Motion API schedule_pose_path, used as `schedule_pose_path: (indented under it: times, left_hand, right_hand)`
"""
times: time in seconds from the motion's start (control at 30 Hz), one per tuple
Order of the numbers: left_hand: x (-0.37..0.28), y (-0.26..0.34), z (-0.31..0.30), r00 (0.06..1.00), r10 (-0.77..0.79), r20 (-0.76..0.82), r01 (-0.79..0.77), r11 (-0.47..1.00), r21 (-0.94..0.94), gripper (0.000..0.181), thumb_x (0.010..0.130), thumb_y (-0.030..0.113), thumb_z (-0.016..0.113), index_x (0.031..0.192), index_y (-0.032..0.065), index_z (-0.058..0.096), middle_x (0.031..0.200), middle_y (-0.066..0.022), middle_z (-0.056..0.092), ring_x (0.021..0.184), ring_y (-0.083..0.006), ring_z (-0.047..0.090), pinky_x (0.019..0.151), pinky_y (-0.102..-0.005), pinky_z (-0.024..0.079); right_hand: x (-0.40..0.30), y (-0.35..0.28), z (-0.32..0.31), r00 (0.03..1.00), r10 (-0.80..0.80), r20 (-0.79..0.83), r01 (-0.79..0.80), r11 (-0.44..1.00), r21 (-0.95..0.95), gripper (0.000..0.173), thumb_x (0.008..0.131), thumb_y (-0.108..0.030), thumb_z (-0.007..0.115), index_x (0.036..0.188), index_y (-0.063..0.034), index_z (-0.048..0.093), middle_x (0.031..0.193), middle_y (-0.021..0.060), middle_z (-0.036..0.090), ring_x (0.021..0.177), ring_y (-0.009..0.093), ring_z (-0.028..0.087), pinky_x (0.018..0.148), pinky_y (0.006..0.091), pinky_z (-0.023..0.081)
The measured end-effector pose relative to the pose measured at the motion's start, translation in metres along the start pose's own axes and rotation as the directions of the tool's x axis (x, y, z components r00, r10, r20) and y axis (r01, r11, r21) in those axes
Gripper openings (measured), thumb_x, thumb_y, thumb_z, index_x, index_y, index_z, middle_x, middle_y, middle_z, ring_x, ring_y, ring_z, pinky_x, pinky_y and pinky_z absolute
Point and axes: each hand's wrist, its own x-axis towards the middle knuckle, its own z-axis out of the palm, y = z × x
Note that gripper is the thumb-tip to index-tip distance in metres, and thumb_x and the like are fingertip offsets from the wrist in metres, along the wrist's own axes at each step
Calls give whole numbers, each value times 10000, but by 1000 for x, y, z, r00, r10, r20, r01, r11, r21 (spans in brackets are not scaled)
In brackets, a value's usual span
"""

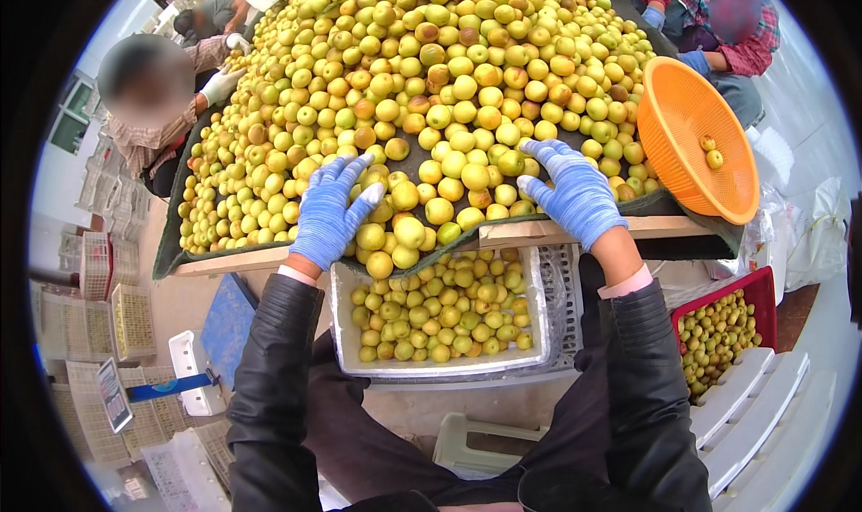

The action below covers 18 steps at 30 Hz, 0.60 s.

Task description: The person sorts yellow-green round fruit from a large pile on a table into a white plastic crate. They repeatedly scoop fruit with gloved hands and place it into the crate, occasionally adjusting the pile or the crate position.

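Observation:
A large heap of yellow-green jujube-like fruit (pixel 465 88) covers a raised table lined with dark cloth. My left hand (pixel 333 209), in a blue knit glove with pale fingertips, rests on the fruit at the near edge, fingers spread. My right hand (pixel 572 189), gloved alike, lies over the fruit and the table's wooden edge board (pixel 518 233), its fingers apart. Neither hand is closed around a fruit. Several fruits bulge over the cloth edge between the hands. Below that edge stands a white foam box (pixel 441 369) holding a layer of the same fruit.
An orange plastic basket (pixel 697 142) with two fruits leans at the table's right corner. A red crate (pixel 771 310) of smaller-looking fruit stands lower right, near white slatted plastic (pixel 754 431). Co-workers sit at both sides. At lower left are a scale (pixel 195 374) and stacked crates (pixel 97 404).

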Motion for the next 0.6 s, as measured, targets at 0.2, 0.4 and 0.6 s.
schedule_pose_path:
  times: [0.2, 0.4, 0.6]
  left_hand:
    - [11, -77, 4, 923, -384, -11, 384, 923, -30, 645, 898, 579, 502, 1356, 126, 504, 1454, -186, 380, 1296, -356, 423, 1055, -424, 355]
    - [17, -71, 31, 929, -370, 31, 362, 921, 140, 630, 866, 622, 510, 1332, 198, 540, 1444, -177, 375, 1253, -428, 414, 1078, -461, 318]
    - [13, -60, 31, 950, -313, -23, 305, 938, -167, 578, 851, 535, 610, 1283, 152, 573, 1345, -253, 416, 1215, -397, 470, 1040, -420, 380]
  right_hand:
    - [9, 13, 8, 994, 107, -27, -107, 994, 14, 585, 855, -460, 617, 1334, -143, 506, 1298, 153, 545, 1140, 320, 568, 944, 433, 467]
    - [26, 26, 25, 980, 178, 84, -182, 982, 45, 695, 872, -623, 480, 1420, -202, 411, 1366, 218, 465, 1193, 361, 529, 993, 462, 427]
    - [41, 17, 32, 943, 292, 160, -309, 946, 96, 656, 880, -605, 495, 1356, -154, 496, 1233, 207, 593, 1161, 330, 558, 993, 399, 410]
